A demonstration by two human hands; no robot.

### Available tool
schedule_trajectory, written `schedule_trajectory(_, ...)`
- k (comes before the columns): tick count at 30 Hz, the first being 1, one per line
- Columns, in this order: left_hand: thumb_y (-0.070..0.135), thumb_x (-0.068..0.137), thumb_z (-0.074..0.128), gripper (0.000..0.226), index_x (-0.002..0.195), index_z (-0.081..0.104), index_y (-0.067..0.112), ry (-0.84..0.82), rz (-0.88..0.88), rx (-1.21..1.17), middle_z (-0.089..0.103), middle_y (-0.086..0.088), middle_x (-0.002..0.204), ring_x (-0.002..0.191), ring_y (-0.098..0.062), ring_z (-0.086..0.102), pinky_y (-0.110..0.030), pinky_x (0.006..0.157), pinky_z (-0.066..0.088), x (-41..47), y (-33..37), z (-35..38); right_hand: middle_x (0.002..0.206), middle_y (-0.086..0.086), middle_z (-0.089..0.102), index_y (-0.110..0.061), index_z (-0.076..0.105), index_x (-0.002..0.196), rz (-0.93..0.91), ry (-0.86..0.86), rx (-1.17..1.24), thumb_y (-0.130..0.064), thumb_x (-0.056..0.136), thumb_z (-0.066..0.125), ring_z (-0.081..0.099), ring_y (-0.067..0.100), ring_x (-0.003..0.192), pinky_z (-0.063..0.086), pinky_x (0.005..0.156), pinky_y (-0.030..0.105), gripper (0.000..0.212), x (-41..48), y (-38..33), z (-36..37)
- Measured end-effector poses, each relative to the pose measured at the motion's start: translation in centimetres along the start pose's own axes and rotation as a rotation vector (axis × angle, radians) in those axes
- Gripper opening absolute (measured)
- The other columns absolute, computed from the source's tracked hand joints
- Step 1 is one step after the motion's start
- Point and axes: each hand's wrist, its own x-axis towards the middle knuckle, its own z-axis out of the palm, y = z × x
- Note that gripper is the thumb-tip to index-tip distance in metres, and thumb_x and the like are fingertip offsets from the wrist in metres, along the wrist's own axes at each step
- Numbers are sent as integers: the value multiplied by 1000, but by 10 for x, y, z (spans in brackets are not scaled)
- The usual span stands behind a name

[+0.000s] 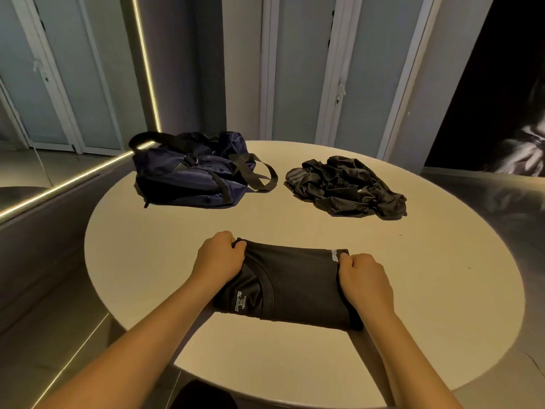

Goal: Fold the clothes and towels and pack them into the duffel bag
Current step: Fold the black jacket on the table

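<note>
As both curl, left hand (pixel 219 256) and right hand (pixel 364 280) grip the shirt (pixel 298 278)

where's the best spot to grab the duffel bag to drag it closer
Take the black strap loop lying on the table off the right side of the duffel bag. It sticks out clear of the slumped body, so the right hand, now gripping the folded shirt, could reach it from the near right.

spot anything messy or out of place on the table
Only the black clothes heap at the table's far right: crumpled and tangled, not yet folded. The folded black shirt, gripped by the left hand and right hand, lies neat.
</note>
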Motion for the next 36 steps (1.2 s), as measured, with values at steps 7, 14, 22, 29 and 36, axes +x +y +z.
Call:
schedule_trajectory(7,33,105,51,52,61,45,8,-21,-6,-26,52,-8,61,61,-23,51,-33,53,33,3,-2,0,71,2,57,-13,53,72,34,43,-227,-34,102,40,49,17,60,30,53,30,39,4,4,-5)
schedule_trajectory(14,43,104,48,44,71,52,14,-9,27,275,56,-3,69,64,-20,55,-31,57,40,8,-3,2,67,1,56,-14,53,70,12,37,-314,-35,102,41,49,17,58,30,51,28,41,10,8,-3)
schedule_trajectory(22,56,100,49,46,137,58,28,-62,529,266,57,3,138,127,-22,51,-42,107,40,-10,30,0,69,1,55,-15,53,73,9,22,-334,-39,103,41,46,16,57,29,52,29,40,11,7,-1)
schedule_trajectory(29,97,68,-6,105,157,24,50,-415,503,387,25,9,166,153,-15,18,-47,127,3,-21,20,24,83,-3,60,-15,56,89,-58,75,-120,-40,101,48,55,19,71,42,61,32,29,-1,12,-14)
schedule_trajectory(36,75,96,11,71,155,33,43,-338,488,344,33,9,163,151,-12,26,-42,127,8,-29,22,25,135,-18,62,-32,67,130,-591,-92,-33,-39,105,46,53,1,124,39,106,21,33,-70,32,-27)
